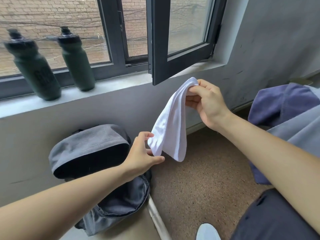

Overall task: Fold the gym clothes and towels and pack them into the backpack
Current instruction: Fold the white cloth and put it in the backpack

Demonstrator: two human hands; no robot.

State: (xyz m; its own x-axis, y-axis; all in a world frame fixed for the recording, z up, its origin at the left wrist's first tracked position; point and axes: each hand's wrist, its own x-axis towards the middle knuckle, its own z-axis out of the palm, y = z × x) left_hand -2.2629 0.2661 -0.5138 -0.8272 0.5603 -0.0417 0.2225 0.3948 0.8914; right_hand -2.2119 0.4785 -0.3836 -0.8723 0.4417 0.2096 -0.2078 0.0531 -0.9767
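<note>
Beside the backpack (pixel 90 144), right hand (pixel 206 103) pinches the white towel (pixel 169 122) — left hand (pixel 143 153) loosely grips its lower end; the mid-air fold may slip apart.

Soft, nubby white cloth towel (pixel 170 122); matt grey woven-fabric backpack (pixel 90 144); dull dark-green plastic bottles (pixel 76 61); smooth dark metal window frame (pixel 160 40); rough speckled floor (pixel 199 184); scuffed matt painted wall (pixel 268 49).

Bare: left hand (pixel 141 153), right hand (pixel 207 101), forearms (pixel 259 144). Dark navy legwear (pixel 270 217) on right thigh, plain matte fabric, softly creased. White shoe (pixel 207 232), rounded smooth toe, at bottom edge.
</note>
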